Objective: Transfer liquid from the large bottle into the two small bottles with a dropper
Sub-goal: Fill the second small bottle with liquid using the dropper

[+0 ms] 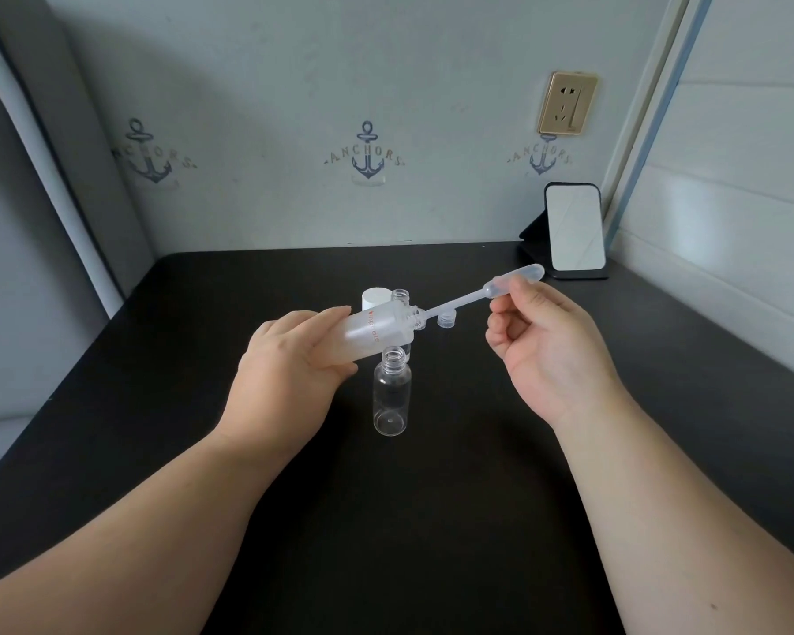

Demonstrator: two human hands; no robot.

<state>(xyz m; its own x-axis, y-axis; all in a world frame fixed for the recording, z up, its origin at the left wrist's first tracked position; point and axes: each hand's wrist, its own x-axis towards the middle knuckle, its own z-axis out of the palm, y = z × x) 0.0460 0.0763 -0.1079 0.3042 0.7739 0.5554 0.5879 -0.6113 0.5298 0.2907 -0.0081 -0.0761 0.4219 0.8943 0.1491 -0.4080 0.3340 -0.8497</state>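
My left hand (289, 359) grips the large frosted bottle (377, 332), tilted so its open neck points to the right above the table. My right hand (551, 346) pinches the bulb of a clear plastic dropper (477, 297), whose tip is inside the large bottle's neck. One small clear bottle (391, 396) stands open and upright just below the large bottle. A second small clear bottle (400, 295) stands behind, mostly hidden by the large bottle.
A white cap (376, 299) and a small clear cap (445, 319) lie on the black table (386, 520) behind the bottles. A small mirror on a black stand (574, 229) sits at the back right corner, near the wall.
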